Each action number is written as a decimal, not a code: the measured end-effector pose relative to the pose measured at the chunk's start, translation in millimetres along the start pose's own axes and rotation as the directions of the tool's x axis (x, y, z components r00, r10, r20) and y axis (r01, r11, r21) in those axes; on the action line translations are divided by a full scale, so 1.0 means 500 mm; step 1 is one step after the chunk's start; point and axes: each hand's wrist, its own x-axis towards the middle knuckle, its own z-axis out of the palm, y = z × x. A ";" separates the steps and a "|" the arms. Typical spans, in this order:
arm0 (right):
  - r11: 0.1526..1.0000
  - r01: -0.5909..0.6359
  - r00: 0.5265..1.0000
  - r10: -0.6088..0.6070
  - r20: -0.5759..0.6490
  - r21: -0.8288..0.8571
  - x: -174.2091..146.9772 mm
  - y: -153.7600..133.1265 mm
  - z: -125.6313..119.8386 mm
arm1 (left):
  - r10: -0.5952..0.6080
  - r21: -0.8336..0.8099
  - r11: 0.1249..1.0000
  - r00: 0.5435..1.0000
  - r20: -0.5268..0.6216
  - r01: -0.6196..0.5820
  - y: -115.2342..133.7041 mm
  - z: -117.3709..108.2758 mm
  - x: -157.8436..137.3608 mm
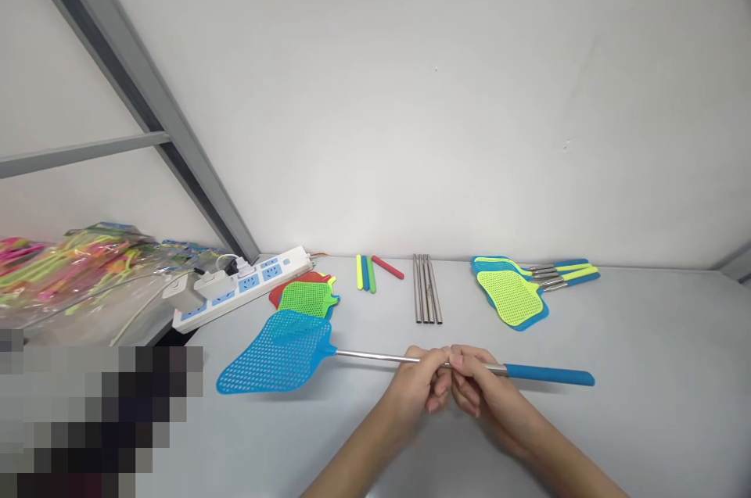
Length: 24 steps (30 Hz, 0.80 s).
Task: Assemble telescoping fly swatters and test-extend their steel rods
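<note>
A blue fly swatter with a metal telescopic rod and a blue handle is held crosswise above the table, its mesh head to the left. My left hand is closed round the thin part of the rod. Right beside it, my right hand grips the thicker rod section near the handle. The two thumbs meet over the rod, and the fingers hide the metal between them.
Several metal tubes and coloured handle sleeves lie at the back. Swatter heads are stacked at left, beside a white power strip. Finished-looking swatters lie at right. Plastic-bagged goods sit at far left.
</note>
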 end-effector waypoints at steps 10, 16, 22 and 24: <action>0.999 0.013 1.000 -0.014 -0.027 -0.031 0.000 -0.008 0.002 | -0.036 0.010 0.999 0.999 0.039 0.036 0.027 0.003 -0.015; 0.996 0.041 0.999 -0.043 -0.031 -0.082 0.000 -0.024 0.000 | -0.028 0.059 0.998 1.000 0.012 0.027 0.041 -0.013 -0.015; 0.994 0.046 0.998 -0.051 -0.043 -0.100 0.003 -0.032 -0.009 | 0.008 0.081 0.997 1.000 0.013 -0.010 0.053 -0.032 -0.015; 0.994 0.050 0.997 -0.055 -0.048 -0.094 0.004 -0.035 -0.014 | 0.000 0.089 0.996 1.000 -0.004 0.001 0.062 -0.037 -0.017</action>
